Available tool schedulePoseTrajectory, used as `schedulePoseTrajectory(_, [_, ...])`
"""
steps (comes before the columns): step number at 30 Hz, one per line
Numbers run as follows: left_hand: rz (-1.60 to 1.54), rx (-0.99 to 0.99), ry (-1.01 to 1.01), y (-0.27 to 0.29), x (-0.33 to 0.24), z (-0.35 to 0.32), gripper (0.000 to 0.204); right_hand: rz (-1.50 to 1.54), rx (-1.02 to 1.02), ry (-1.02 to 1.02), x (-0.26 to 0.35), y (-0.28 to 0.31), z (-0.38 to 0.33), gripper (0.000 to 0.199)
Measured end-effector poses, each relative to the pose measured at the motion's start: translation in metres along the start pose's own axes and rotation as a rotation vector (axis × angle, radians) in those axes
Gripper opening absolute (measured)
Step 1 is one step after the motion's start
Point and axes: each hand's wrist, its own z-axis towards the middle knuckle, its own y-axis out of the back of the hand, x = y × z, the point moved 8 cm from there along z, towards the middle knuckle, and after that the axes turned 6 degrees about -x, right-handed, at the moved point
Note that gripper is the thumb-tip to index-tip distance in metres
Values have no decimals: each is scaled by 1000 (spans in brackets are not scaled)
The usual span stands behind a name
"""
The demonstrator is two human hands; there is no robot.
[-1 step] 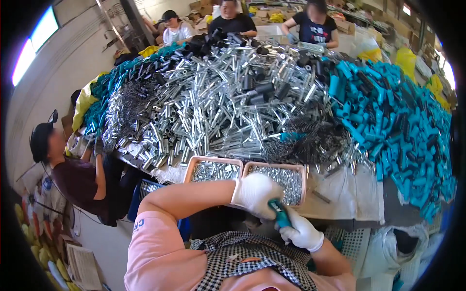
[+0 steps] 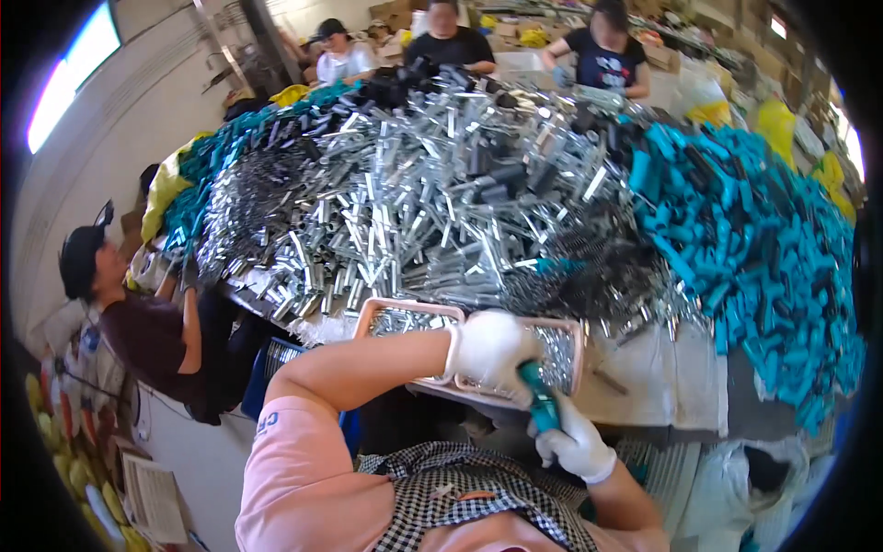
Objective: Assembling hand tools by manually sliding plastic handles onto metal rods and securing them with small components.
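Nearest the person, the gloved right hand (image 2: 575,446) is clenched around the lower end of a teal handle (image 2: 541,405), while the gloved left hand (image 2: 489,351) closes its fingers over the upper end. Just behind lie two pink trays (image 2: 377,313) filled with small silvery parts, set on the bench (image 2: 644,386). Beyond rise heaps of metal tubes (image 2: 414,202) and teal grips (image 2: 736,221).

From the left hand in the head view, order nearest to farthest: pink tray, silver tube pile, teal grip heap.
1. Pink tray, directly under the left hand.
2. Silver tube pile, just behind the tray.
3. Teal grip heap, far right.
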Motion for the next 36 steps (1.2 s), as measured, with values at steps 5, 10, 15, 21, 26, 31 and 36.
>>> schedulePoseTrajectory(5, [523,-681,126,106,92,71,45,609,-403,28,-16,41,-10,32])
schedulePoseTrajectory(10, [363,-496,516,116,170,90,63,503,-387,-50,-46,42,-4,42])
schedulePoseTrajectory(15, [-17,-1009,642,136,198,24,52,639,-289,-103,-46,27,-4,36])
schedulePoseTrajectory(21, [-910,-1040,493,64,146,-67,42,674,32,-139,-33,-14,-8,52])
schedulePoseTrajectory(26, [-1215,-467,284,-37,63,-102,77,874,131,-206,-28,-55,0,62])
schedulePoseTrajectory(31, [-1178,-581,153,-45,38,-123,73,890,218,-197,-20,-83,2,79])
schedulePoseTrajectory(36, [-1584,-771,255,-43,57,-135,55,805,170,-243,-26,-100,-6,73])
